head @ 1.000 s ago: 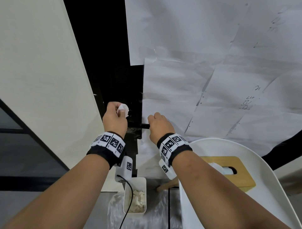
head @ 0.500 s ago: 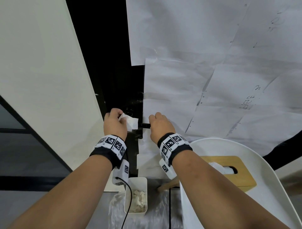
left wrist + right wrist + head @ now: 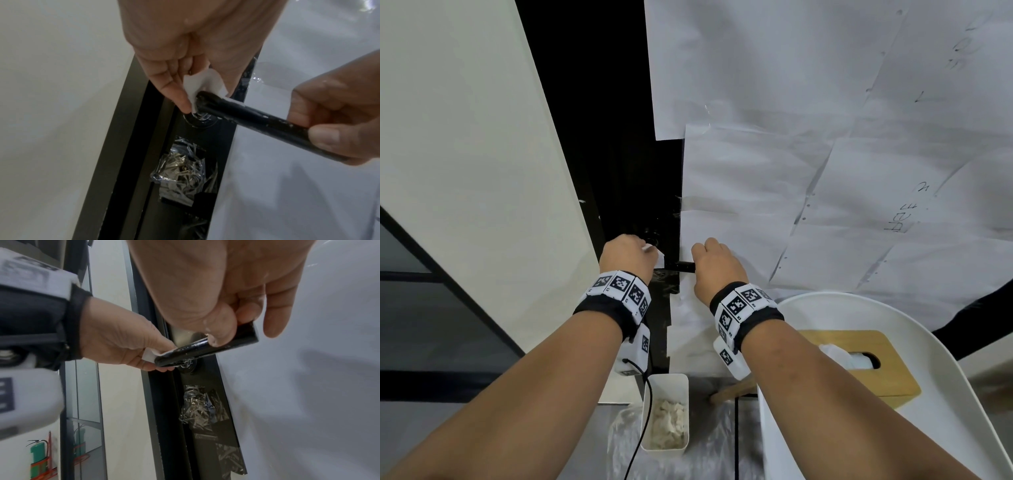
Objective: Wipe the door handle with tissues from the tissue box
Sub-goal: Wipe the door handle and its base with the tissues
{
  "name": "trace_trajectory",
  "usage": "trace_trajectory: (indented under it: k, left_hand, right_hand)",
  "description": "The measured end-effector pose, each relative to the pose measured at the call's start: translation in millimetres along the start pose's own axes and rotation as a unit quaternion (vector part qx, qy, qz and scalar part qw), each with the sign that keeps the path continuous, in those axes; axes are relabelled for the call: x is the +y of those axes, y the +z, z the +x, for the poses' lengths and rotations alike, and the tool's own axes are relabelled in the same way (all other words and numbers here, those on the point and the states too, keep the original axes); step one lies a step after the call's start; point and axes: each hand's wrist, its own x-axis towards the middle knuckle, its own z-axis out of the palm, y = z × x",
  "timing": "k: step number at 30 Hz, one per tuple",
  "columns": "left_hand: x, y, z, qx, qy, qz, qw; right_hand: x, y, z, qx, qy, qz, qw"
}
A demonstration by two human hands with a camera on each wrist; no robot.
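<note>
While both hands work at one black door handle (image 3: 257, 121), the left hand (image 3: 628, 255) pinches one tissue (image 3: 202, 82) against its pivot end and the right hand (image 3: 714, 265) grips its free end. At 4 o'clock, one wooden tissue box (image 3: 859, 366) holding tissues sits in a white tray (image 3: 962, 394); at 6 o'clock, one white bin (image 3: 666, 416) holds crumpled tissues.

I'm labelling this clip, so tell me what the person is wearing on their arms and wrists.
Both forearms are bare, no sleeves. Each wrist carries a black band topped by a ring of white blocks printed with black square markers. A white camera box hangs under each wrist, and a thin black cable trails from the left one.
</note>
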Motion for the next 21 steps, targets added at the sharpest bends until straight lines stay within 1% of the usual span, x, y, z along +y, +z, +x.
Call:
trace_trajectory:
  k: [3, 8, 18, 21]
  left_hand:
    - [2.0, 2.1, 7.1, -0.005, -0.019, 0.017, 1.0]
    - [2.4, 5.1, 13.3, -0.009, -0.018, 0.018, 1.0]
    - [-8.8, 16.9, 10.9, -0.005, -0.066, -0.089, 0.994]
    - [-12.7, 17.0, 9.6, -0.018, -0.061, -0.095, 0.993]
  right_hand:
    - [-0.5, -0.4, 0.0, -0.001, -0.002, 0.001, 1.0]
    - [0.4, -0.1, -0.3, -0.001, -0.004, -0.003, 1.0]
    - [0.7, -1.1, -0.8, -0.001, -0.006, 0.001, 1.0]
    - [1.0, -1.9, -0.4, -0.001, -0.005, 0.0, 1.0]
